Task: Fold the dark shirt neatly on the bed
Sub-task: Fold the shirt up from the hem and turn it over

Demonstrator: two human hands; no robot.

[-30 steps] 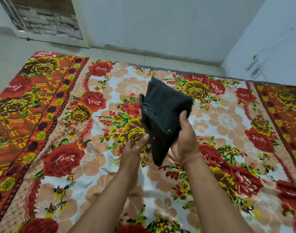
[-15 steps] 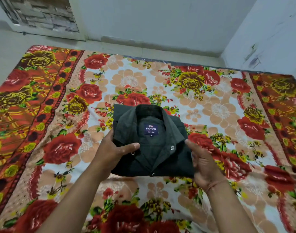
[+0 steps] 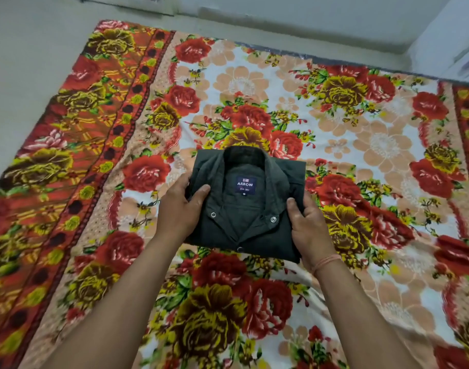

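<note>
At the far left there is the grey floor (image 3: 28, 75), and beside it begins the bed, covered with a floral bedsheet (image 3: 361, 145) with red and yellow roses.

The left hand (image 3: 180, 206) grips the left edge of the dark shirt (image 3: 241, 222). The thumb lies on top of the cloth and the other fingers go around the edge, mostly hidden. I think this grip keeps the folded layers together, so that the packet does not open.

The shirt is in the middle of the bed, just in front of the person. It is already a compact rectangle with the collar (image 3: 244, 155) on the far side and facing up. The blue ARROW label (image 3: 245, 184) is readable inside the neck, and three metal snap buttons (image 3: 213, 214) show on the open front. It seems to lie flat on the sheet, but I cannot tell if the near edge is a little lifted. By my judgement the folding is almost finished, and only setting it down and smoothing remain.

The right hand (image 3: 310, 225) clamps the right edge in the same way, thumb on top. So both hands hold it symmetrically, probably to keep the sides straight. An orange thread (image 3: 326, 261) is around this wrist.

No box, basket or drawer is visible. The shirt rests only on the bedsheet.
</note>
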